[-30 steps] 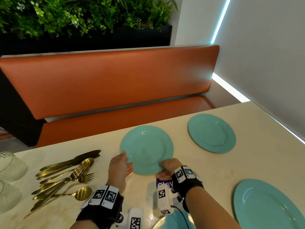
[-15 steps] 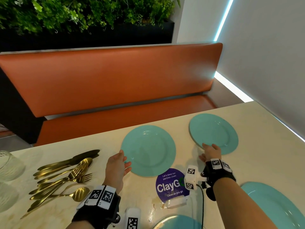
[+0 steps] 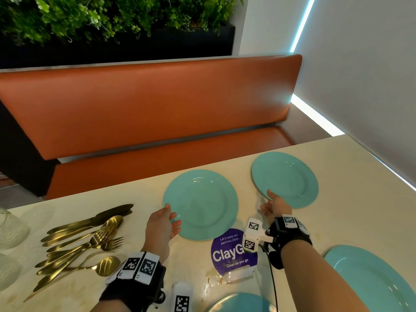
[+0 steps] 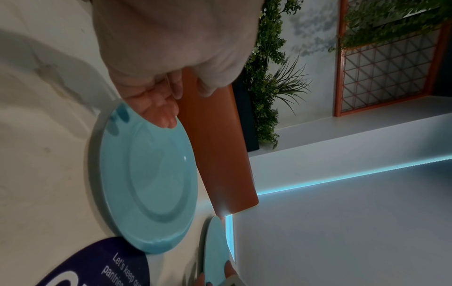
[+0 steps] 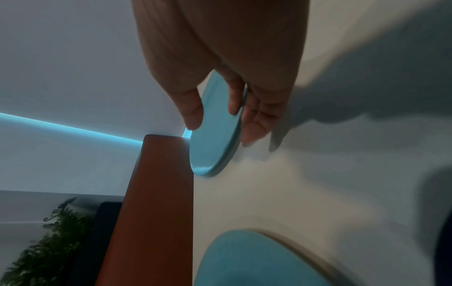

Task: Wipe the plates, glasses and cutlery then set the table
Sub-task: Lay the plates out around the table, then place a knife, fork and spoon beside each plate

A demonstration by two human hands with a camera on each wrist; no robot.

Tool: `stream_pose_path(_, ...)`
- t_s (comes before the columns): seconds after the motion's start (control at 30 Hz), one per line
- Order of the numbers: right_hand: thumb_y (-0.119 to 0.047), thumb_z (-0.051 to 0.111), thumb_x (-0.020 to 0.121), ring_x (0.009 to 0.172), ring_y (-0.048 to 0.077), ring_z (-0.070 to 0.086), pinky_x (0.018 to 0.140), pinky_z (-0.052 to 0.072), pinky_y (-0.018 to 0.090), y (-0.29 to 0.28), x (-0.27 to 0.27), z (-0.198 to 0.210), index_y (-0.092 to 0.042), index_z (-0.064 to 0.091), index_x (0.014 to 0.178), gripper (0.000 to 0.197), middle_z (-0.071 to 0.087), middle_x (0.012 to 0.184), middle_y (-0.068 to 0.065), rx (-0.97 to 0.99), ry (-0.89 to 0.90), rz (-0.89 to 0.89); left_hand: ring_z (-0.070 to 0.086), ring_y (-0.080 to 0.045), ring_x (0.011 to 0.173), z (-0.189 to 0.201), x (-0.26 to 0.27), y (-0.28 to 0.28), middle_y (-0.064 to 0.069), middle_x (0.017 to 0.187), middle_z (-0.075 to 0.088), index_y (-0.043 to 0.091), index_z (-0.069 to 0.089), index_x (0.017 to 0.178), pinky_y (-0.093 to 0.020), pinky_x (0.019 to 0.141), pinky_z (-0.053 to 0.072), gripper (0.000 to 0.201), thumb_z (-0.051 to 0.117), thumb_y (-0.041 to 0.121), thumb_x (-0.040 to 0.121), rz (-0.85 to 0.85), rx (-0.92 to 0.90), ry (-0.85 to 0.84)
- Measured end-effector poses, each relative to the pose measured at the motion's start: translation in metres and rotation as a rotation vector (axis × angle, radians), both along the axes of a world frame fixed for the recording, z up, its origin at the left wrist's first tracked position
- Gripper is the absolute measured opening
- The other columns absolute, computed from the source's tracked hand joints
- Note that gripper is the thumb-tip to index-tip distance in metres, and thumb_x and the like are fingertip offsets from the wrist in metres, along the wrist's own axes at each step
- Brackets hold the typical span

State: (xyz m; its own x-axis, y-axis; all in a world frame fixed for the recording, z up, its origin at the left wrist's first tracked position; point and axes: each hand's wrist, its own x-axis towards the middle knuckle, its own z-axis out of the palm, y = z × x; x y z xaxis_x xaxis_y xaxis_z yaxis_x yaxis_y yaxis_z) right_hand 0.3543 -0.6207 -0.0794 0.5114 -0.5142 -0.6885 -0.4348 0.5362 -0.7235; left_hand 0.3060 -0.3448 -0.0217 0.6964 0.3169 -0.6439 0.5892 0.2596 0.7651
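pinching the far right plate (image 3: 284, 179) at its near rim, right hand (image 3: 275, 207) has it. left hand (image 3: 160, 228) rests loose on the middle plate (image 3: 200, 203). glazed, stiff, likely slippery; grip rims.

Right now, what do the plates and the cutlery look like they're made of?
Teal plates: probably glazed ceramic, judging by the glossy highlights and thick rolled rim, though melamine is possible. Cutlery: metal with a polished gold finish that gives mirror-like reflections; likely plated steel.

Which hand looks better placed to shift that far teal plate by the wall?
The right hand: its thumb lies on top of the far plate and its fingers under the rim. The left hand only touches the middle plate.
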Motion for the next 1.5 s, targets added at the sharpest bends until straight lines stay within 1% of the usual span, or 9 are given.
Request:
stream_pose_path(0.13, -0.019, 0.061, 0.087, 0.061, 0.019, 0.044, 0.058, 0.048, 0.033, 0.006, -0.008, 0.008, -0.006, 0.053, 0.102, 0.022, 0.043, 0.07, 0.007, -0.102, 0.057, 0.165, 0.06, -0.024, 0.096, -0.002, -0.003, 0.0, -0.011, 0.111, 0.061, 0.01, 0.052, 0.12, -0.039, 0.09, 0.052, 0.032, 0.045, 0.032, 0.098, -0.02, 0.011, 0.004)
stream_pose_path(0.27, -0.019, 0.06, 0.089, 0.084, 0.023, 0.05, 0.059, 0.047, 0.028, 0.013, -0.048, 0.024, -0.008, 0.057, 0.112, 0.026, 0.056, 0.096, 0.01, -0.336, 0.125, 0.497, 0.059, -0.023, 0.097, 0.0, -0.014, 0.0, -0.01, 0.112, 0.059, 0.008, 0.051, 0.124, -0.037, 0.088, 0.05, 0.035, 0.043, 0.03, 0.099, -0.062, -0.003, -0.018)
stream_pose_path(0.43, -0.023, 0.06, 0.088, 0.072, 0.018, 0.051, 0.058, 0.044, 0.025, 0.017, -0.135, 0.03, -0.007, 0.06, 0.106, 0.025, 0.059, 0.092, 0.009, -0.55, 0.307, 0.699, 0.058, -0.024, 0.093, 0.006, -0.038, 0.006, -0.011, 0.111, 0.058, 0.007, 0.051, 0.124, -0.033, 0.077, 0.051, 0.033, 0.046, 0.028, 0.098, -0.143, -0.079, -0.05)
stream_pose_path(0.53, -0.025, 0.059, 0.088, 0.087, 0.023, 0.057, 0.079, 0.048, 0.031, 0.023, -0.189, 0.033, -0.005, 0.059, 0.114, 0.033, 0.061, 0.1, 0.01, -0.751, 0.502, 0.762, 0.058, -0.02, 0.082, 0.008, -0.061, 0.017, -0.01, 0.106, 0.057, 0.006, 0.051, 0.122, -0.028, 0.066, 0.049, 0.031, 0.047, 0.026, 0.098, -0.22, -0.106, -0.077)
stream_pose_path(0.67, -0.029, 0.057, 0.085, 0.12, 0.029, 0.05, 0.099, 0.04, 0.033, 0.041, -0.268, 0.023, -0.008, 0.045, 0.129, 0.05, 0.053, 0.131, 0.014, -0.827, 0.721, 0.644, 0.057, -0.022, 0.085, 0.01, -0.102, 0.045, -0.01, 0.104, 0.057, 0.007, 0.051, 0.119, -0.027, 0.065, 0.049, 0.026, 0.049, 0.023, 0.098, -0.302, -0.127, -0.086)
stream_pose_path(0.87, -0.013, 0.053, 0.087, 0.111, 0.038, 0.054, 0.094, 0.046, 0.039, 0.086, -0.34, 0.001, -0.015, 0.042, 0.131, 0.045, 0.055, 0.121, 0.022, -0.765, 0.7, 0.438, 0.057, -0.021, 0.079, 0.013, -0.15, 0.1, -0.01, 0.099, 0.056, 0.005, 0.052, 0.12, -0.027, 0.062, 0.048, 0.027, 0.05, 0.018, 0.097, -0.353, -0.134, -0.12)
stream_pose_path(1.0, -0.005, 0.041, 0.089, 0.105, 0.04, 0.055, 0.089, 0.048, 0.04, 0.11, -0.351, -0.006, -0.021, 0.044, 0.131, 0.045, 0.052, 0.117, 0.024, -0.798, 0.666, 0.364, 0.056, -0.019, 0.075, 0.01, -0.168, 0.125, -0.008, 0.093, 0.056, 0.004, 0.051, 0.122, -0.027, 0.06, 0.046, 0.028, 0.05, 0.017, 0.097, -0.373, -0.112, -0.117)
stream_pose_path(1.2, -0.007, 0.046, 0.088, 0.108, 0.038, 0.055, 0.09, 0.047, 0.036, 0.117, -0.351, -0.004, -0.021, 0.044, 0.132, 0.046, 0.051, 0.122, 0.022, -0.81, 0.691, 0.43, 0.056, -0.018, 0.074, 0.007, -0.172, 0.137, -0.007, 0.09, 0.056, 0.007, 0.053, 0.117, -0.027, 0.061, 0.047, 0.022, 0.05, 0.017, 0.097, -0.353, -0.086, -0.114)
stream_pose_path(1.5, -0.034, 0.057, 0.083, 0.117, 0.032, 0.05, 0.095, 0.041, 0.035, 0.102, -0.283, 0.047, -0.014, 0.048, 0.127, 0.049, 0.053, 0.127, 0.015, -0.92, 0.731, 0.704, 0.054, -0.017, 0.071, 0.02, -0.153, 0.114, -0.008, 0.09, 0.056, 0.008, 0.054, 0.101, -0.025, 0.06, 0.047, 0.01, 0.051, 0.016, 0.096, -0.392, -0.006, -0.091)
